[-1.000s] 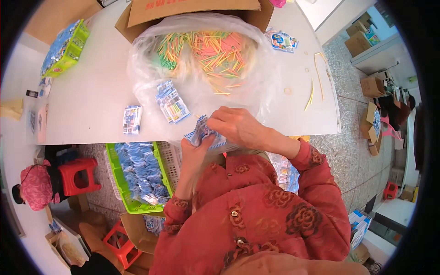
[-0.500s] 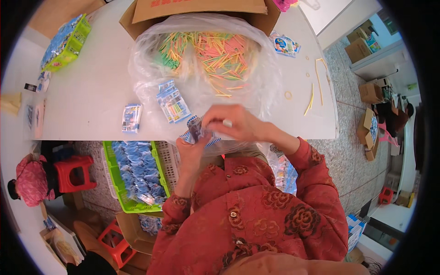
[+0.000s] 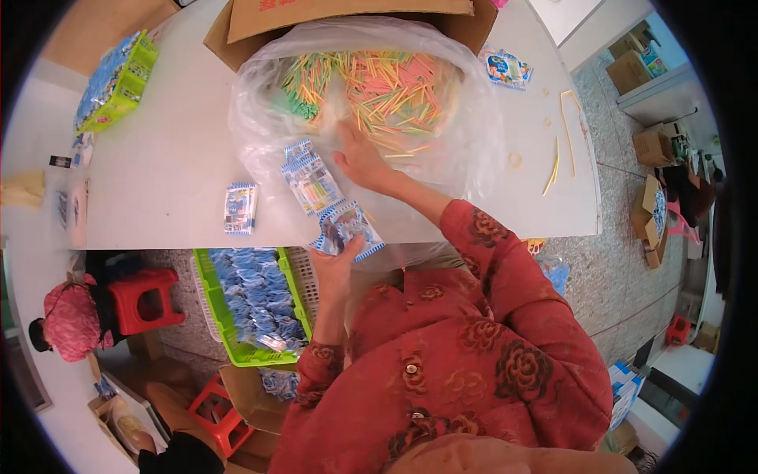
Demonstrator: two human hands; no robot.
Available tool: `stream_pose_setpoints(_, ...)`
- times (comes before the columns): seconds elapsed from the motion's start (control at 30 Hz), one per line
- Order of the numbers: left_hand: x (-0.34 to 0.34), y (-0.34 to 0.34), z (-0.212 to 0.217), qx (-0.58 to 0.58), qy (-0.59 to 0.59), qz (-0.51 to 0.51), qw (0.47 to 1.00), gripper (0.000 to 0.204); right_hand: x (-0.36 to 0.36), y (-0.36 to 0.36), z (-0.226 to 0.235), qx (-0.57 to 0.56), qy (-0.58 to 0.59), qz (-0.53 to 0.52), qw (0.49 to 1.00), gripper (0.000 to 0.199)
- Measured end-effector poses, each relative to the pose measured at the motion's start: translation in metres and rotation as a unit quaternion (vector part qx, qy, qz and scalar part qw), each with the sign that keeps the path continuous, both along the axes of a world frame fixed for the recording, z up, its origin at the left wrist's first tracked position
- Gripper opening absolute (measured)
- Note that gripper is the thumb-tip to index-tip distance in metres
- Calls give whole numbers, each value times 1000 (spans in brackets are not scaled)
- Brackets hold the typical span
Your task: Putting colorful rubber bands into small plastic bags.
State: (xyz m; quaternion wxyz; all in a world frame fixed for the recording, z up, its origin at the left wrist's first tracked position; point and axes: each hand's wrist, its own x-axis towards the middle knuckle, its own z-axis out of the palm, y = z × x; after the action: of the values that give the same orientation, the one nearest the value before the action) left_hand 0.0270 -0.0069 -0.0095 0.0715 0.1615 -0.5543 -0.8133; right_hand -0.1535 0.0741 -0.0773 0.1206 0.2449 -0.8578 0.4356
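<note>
Blue-and-white packet (image 3: 345, 224) over the near edge of the table (image 3: 178, 212), pinched by the left hand (image 3: 335, 265), thumb on top. Right hand (image 3: 365, 163) beyond, over the clear bag (image 3: 254, 110); fingertips blurred, grip untellable. Coloured sticks (image 3: 403, 88) heaped farther. Judgement: light, steady pinch; lift sticks sparingly, avoid snapping.

- On my feed, I have the left grip (image 3: 335, 265) close to the torso, pinched tight, its thumb (image 3: 354, 248) laid over the top.
- My left forearm (image 3: 330, 312) rises nearly straight from below, elbow tucked in.
- I have the right grip (image 3: 365, 163) farther forward, empty as far as I can see, its fingers (image 3: 347, 133) extended and thumb apart from them.
- My right forearm (image 3: 426, 199) slants forward and leftward across the body, elbow bent out to the right.
</note>
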Motion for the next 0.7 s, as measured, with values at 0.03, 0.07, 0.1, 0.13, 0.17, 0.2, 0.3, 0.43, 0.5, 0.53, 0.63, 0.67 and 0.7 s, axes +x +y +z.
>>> stream_pose_setpoints(0.03, 0, -1, 1, 1, -8, 5, 1000, 37, 3, -3, 1, 2, 26, -5, 1000, 53)
stream_pose_setpoints(0.07, -1, -1, 1, -1, -10, 6, 1000, 37, 5, -5, 5, 4, 52, -7, 999, 54)
stream_pose_setpoints(0.1, -1, -2, 1, -1, -10, 11, 1000, 37, 6, -5, 9, 4, 50, -6, 999, 54)
stream_pose_setpoints(0.13, -1, -2, 1, -1, -10, 16, 1000, 36, 6, -2, 13, 7, 31, 9, 999, 50)
stream_pose_setpoints(0.17, -2, -2, 0, 0, -11, 16, 1000, 36, 6, 4, 15, 12, 12, 23, 1000, 46)
stream_pose_setpoints(0.2, -3, -1, 0, 5, -21, 4, 1000, 35, 2, 10, 12, 13, 11, 23, 1000, 46)
stream_pose_setpoints(0.3, -6, 3, 3, 17, -25, -14, 999, 34, -21, 30, 14, -3, 33, 60, 998, 33)
stream_pose_setpoints(0.43, -7, 3, 4, 18, -19, -32, 999, 34, -54, 54, 25, 25, -13, -28, 999, 20)
stream_pose_setpoints(0.5, -7, 3, 4, 21, -16, -28, 999, 34, -69, 56, 21, 69, -23, -41, 997, 19)
stream_pose_setpoints(0.53, -8, 3, 5, 25, -12, -26, 999, 33, -75, 57, 18, 123, 8, -29, 992, 19)
stream_pose_setpoints(0.63, -4, -2, 0, 33, -16, -21, 999, 34, -75, 43, 30, 221, 53, 5, 974, 20)
stream_pose_setpoints(0.67, -3, -1, 0, 32, -17, -23, 999, 34, -75, 40, 34, 269, 69, 14, 960, 21)
stream_pose_setpoints(0.7, -3, 0, 0, 37, -12, -25, 999, 34, -79, 36, 30, 269, 68, 13, 961, 21)
